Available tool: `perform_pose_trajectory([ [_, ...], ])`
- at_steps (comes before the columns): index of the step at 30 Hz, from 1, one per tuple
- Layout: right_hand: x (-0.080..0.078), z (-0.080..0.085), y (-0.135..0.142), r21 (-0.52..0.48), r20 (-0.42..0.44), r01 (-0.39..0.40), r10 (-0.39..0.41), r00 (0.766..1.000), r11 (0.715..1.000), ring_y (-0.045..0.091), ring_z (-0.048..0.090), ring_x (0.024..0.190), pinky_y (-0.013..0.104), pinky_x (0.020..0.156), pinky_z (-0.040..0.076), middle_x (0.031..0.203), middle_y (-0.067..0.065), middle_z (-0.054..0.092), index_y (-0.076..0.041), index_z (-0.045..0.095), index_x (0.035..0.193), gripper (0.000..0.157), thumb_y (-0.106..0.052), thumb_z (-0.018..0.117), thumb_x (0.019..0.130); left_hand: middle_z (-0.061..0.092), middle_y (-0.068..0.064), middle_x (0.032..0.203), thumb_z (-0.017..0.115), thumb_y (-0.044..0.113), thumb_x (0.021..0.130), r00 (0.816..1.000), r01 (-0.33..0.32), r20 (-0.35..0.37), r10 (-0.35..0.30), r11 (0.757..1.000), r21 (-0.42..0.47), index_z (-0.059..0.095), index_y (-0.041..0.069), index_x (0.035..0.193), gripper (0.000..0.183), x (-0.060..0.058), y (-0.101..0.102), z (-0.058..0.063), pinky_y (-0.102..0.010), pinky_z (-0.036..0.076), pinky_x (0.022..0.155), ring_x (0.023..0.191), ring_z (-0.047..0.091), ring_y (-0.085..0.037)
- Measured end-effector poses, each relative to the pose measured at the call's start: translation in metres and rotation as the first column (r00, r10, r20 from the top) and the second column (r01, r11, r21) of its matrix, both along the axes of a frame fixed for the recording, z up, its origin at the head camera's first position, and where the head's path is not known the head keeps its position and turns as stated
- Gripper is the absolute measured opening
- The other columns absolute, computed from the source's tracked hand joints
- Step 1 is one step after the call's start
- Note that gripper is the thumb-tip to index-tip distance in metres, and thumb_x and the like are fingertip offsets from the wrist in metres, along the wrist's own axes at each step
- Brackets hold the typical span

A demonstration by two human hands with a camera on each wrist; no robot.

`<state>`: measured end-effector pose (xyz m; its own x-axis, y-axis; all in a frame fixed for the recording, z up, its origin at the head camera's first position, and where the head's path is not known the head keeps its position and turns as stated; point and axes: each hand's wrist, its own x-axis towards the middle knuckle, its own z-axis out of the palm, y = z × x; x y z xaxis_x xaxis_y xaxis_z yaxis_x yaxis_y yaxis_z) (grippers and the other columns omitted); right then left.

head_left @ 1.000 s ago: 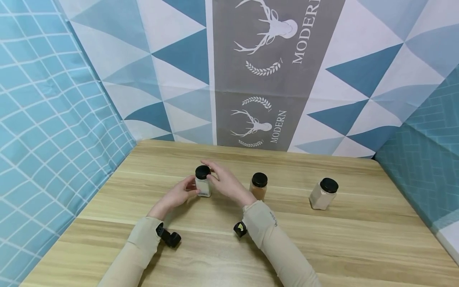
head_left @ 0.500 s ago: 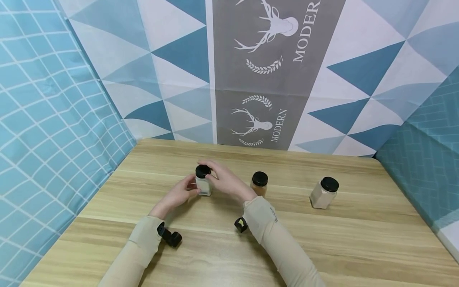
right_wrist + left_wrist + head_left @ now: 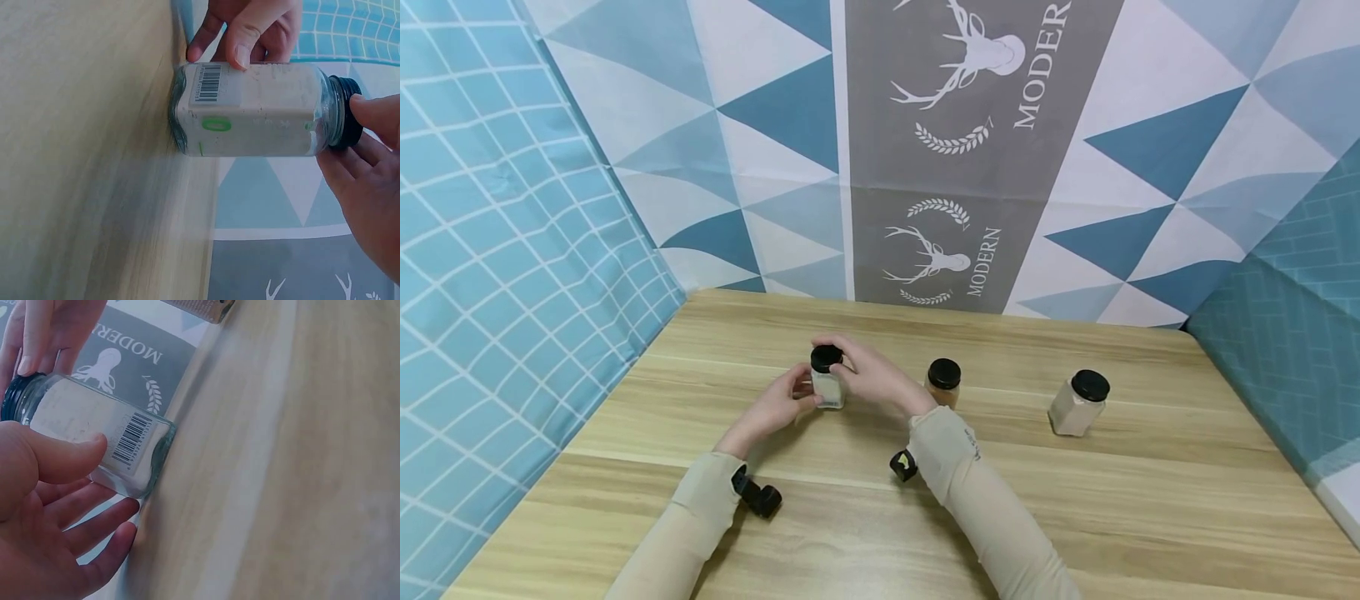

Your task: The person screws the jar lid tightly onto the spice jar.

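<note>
A square glass jar (image 3: pixel 829 390) of pale powder stands upright on the table at centre left. It carries a barcode label and green marks, plainest in the right wrist view. My left hand (image 3: pixel 777 405) grips the jar's body from the left, thumb on the label side and fingers behind. With thumb and fingers, my right hand (image 3: pixel 874 375) holds the black lid (image 3: pixel 352 128) from the right. A strip of clear threaded neck shows below the lid in the right wrist view. Part of the lid is hidden behind the right fingers.
An orange-brown jar (image 3: pixel 943 385) with a black lid stands just beyond the right wrist, partly covered by it. Farther right is a black-lidded jar (image 3: pixel 1075 408) of beige powder. Patterned cloth (image 3: pixel 797 208) hangs behind the wooden table (image 3: pixel 1120 517).
The right fingers have shifted slightly to the left around the lid. The left hand keeps its hold and the jar stays nearly in place.
</note>
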<state>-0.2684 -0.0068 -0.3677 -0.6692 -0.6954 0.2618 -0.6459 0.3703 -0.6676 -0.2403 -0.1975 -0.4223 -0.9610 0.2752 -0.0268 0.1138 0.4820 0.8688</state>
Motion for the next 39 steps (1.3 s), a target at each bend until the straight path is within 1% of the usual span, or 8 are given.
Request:
perform_pose_trajectory([
  [5, 0.003, 0.000, -0.001, 0.019, -0.079, 0.058, -0.056, 0.995, 0.998, 0.018, 0.050, 0.117, 0.034, 0.098, 0.040, 0.127, 0.006, 0.054, -0.010, 0.046, 0.127, 0.036, -0.010, 0.051, 0.092, 0.046, -0.018, 0.132, 0.058, 0.011, 0.088, 0.999, -0.034, -0.020, 0.033, 0.999, -0.030, 0.039, 0.009, 0.133, 0.049, 0.001, 0.003, 0.001, -0.054, 0.034, 0.099, 0.119, 0.045, -0.037],
  [9, 0.004, -0.001, -0.003, 0.012, -0.139, 0.084, -0.082, 0.987, 0.996, 0.018, 0.054, 0.110, 0.033, 0.094, 0.043, 0.120, 0.006, 0.058, -0.007, 0.048, 0.124, 0.034, -0.009, 0.054, 0.091, 0.046, -0.019, 0.132, 0.057, 0.009, 0.088, 0.999, -0.042, -0.033, 0.041, 0.998, -0.038, 0.040, 0.008, 0.133, 0.048, 0.003, 0.004, 0.004, -0.054, 0.035, 0.098, 0.118, 0.046, -0.038],
  [14, 0.002, -0.003, -0.002, -0.004, -0.121, 0.082, -0.082, 0.989, 0.997, 0.017, 0.053, 0.112, 0.032, 0.095, 0.042, 0.121, 0.006, 0.057, -0.007, 0.046, 0.126, 0.036, -0.009, 0.053, 0.091, 0.045, -0.018, 0.133, 0.057, 0.009, 0.088, 0.999, -0.033, -0.025, 0.032, 0.999, -0.035, 0.040, 0.008, 0.133, 0.048, 0.003, 0.005, 0.005, -0.053, 0.035, 0.098, 0.119, 0.046, -0.038],
  [20, 0.003, -0.004, 0.001, 0.002, -0.093, 0.071, -0.070, 0.993, 0.998, 0.018, 0.051, 0.116, 0.033, 0.098, 0.040, 0.127, 0.007, 0.054, -0.007, 0.043, 0.130, 0.039, -0.009, 0.052, 0.092, 0.046, -0.017, 0.132, 0.059, 0.009, 0.087, 1.000, -0.023, 0.002, 0.023, 1.000, 0.010, 0.041, 0.008, 0.131, 0.047, 0.000, 0.005, 0.002, -0.053, 0.035, 0.098, 0.119, 0.046, -0.038],
  [27, 0.006, -0.003, 0.002, 0.073, -0.111, 0.086, -0.077, 0.991, 0.994, 0.020, 0.036, 0.129, 0.033, 0.106, 0.030, 0.140, 0.008, 0.039, -0.007, 0.035, 0.138, 0.048, -0.011, 0.051, 0.092, 0.046, -0.016, 0.132, 0.060, 0.012, 0.086, 1.000, -0.009, 0.005, 0.009, 1.000, 0.022, 0.041, 0.009, 0.132, 0.049, -0.002, 0.005, 0.002, -0.052, 0.036, 0.098, 0.118, 0.046, -0.036],
  [33, 0.009, -0.002, 0.003, 0.100, -0.096, 0.138, -0.129, 0.987, 0.985, 0.021, 0.033, 0.131, 0.035, 0.108, 0.028, 0.142, 0.008, 0.037, -0.008, 0.030, 0.140, 0.054, -0.018, 0.052, 0.092, 0.038, -0.021, 0.137, 0.061, 0.014, 0.086, 1.000, 0.018, -0.022, -0.018, 1.000, 0.016, 0.035, 0.005, 0.136, 0.056, 0.000, 0.003, 0.010, -0.052, 0.037, 0.096, 0.120, 0.043, -0.040],
  [37, 0.014, 0.002, 0.007, 0.124, -0.087, 0.176, -0.166, 0.982, 0.977, 0.021, 0.031, 0.132, 0.037, 0.108, 0.027, 0.144, 0.006, 0.034, -0.013, 0.027, 0.142, 0.057, -0.025, 0.052, 0.093, 0.034, -0.023, 0.140, 0.062, 0.016, 0.086, 0.998, 0.009, -0.065, -0.009, 1.000, 0.006, 0.031, 0.003, 0.138, 0.063, 0.001, -0.002, 0.019, -0.053, 0.036, 0.097, 0.122, 0.039, -0.043],
  [39, 0.017, 0.004, 0.010, 0.134, -0.102, 0.191, -0.178, 0.979, 0.972, 0.021, 0.030, 0.133, 0.038, 0.108, 0.026, 0.146, 0.006, 0.032, -0.014, 0.026, 0.143, 0.058, -0.028, 0.051, 0.093, 0.035, -0.023, 0.140, 0.062, 0.016, 0.085, 0.996, -0.004, -0.093, 0.003, 1.000, -0.007, 0.031, 0.003, 0.139, 0.063, 0.002, -0.005, 0.024, -0.053, 0.035, 0.098, 0.122, 0.039, -0.043],
])
